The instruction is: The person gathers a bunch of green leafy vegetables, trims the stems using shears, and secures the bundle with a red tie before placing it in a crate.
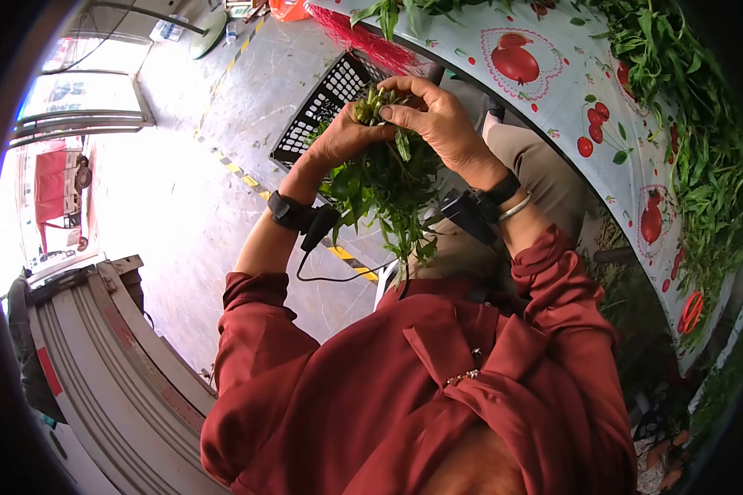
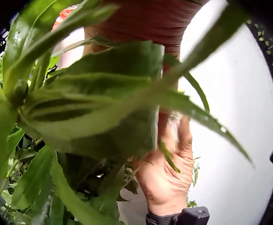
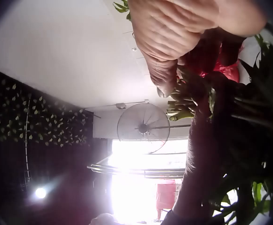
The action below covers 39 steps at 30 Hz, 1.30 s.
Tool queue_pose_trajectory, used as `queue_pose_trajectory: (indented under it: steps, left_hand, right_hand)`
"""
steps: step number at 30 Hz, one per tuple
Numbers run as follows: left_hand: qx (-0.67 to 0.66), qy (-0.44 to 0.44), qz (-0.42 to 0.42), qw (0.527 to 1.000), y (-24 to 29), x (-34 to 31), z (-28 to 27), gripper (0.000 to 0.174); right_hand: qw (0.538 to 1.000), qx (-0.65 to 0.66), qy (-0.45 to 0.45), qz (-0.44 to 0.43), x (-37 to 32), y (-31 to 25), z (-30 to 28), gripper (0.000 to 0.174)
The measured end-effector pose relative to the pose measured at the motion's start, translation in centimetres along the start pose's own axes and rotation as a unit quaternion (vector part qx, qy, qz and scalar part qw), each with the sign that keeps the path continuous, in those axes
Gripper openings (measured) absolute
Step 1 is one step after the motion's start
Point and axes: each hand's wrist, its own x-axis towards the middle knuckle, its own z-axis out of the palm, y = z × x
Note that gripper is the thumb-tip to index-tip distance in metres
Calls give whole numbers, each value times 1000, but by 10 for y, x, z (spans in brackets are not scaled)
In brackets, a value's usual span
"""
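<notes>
A bunch of leafy greens (image 1: 384, 194) hangs leaves down below both hands, its pale cut stem ends (image 3: 181, 105) sticking up between them. My left hand (image 1: 345, 139) grips the stems from the left, thumb lying across them. From the other side my right hand (image 1: 442, 124) curls its thumb and fingers round the stems near their cut ends; in the right wrist view its thumb (image 3: 163, 84) presses right at them. Large leaves (image 2: 94, 103) cover much of the left wrist view, hiding the left fingers.
A black slotted crate (image 1: 330, 91) stands on the floor behind the bunch. To the right, a fruit-print tablecloth (image 1: 574, 78) bears heaps of greens (image 1: 702, 157) and red rubber bands (image 1: 691, 312). Red netting (image 1: 363, 41) lies by the table's far edge. A metal shutter-like panel (image 1: 107, 346) stands left.
</notes>
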Motion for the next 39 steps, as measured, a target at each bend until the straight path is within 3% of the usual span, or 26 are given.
queue_pose_trajectory:
  steps: [3,5,7,10,13,15,16,18,21,22,26,28,31,32,35,37,39]
  left_hand:
    - [-5,5,23,1000,-1,0,1,29]
    - [-11,10,27,1000,1,-1,1,30]
    - [15,-20,-30,999,5,-2,-2,31]
    - [47,-31,-18,998,8,-1,0,29]
    - [-13,31,24,999,15,-3,9,25]
    - [-27,25,39,999,4,4,-3,23]
    - [-39,20,53,998,6,5,-4,21]
    - [-54,29,57,996,8,5,-5,20]
    - [-55,65,73,994,6,6,-4,20]
    - [-54,87,80,991,7,5,1,20]
    - [-104,118,98,983,11,2,18,20]
    - [-172,123,99,972,9,5,24,16]
    - [-168,183,124,961,11,6,38,16]
    - [-262,201,102,939,17,8,44,16]
    - [-302,197,82,929,13,11,45,16]
    - [-296,208,83,929,15,8,50,18]
    - [-165,251,86,950,25,2,55,21]
  right_hand:
    - [994,-105,5,-25,-1,-8,4,26]
    - [993,-114,6,-23,-1,-7,2,26]
    - [992,-123,4,-20,-1,-6,1,25]
    - [995,-93,8,-27,-2,-2,0,25]
    - [999,-39,-3,-4,-3,4,-2,35]
    - [973,-205,30,-99,-4,7,0,58]
    - [973,-206,30,-99,-5,12,0,58]
    - [954,-281,29,-106,-9,27,2,80]
    - [964,-227,-2,-141,-9,40,11,90]
    - [979,-152,-33,-132,-7,33,17,93]
    - [986,-137,-19,-90,-11,27,21,93]
    - [965,-258,-46,-3,-14,16,18,87]
    - [935,-347,28,-66,-11,30,17,75]
    - [934,-349,26,-69,-11,31,16,75]
    - [930,-360,31,-69,-11,31,13,71]
    - [941,-333,37,-36,-12,35,14,72]
    - [939,-336,25,-69,-11,51,11,72]
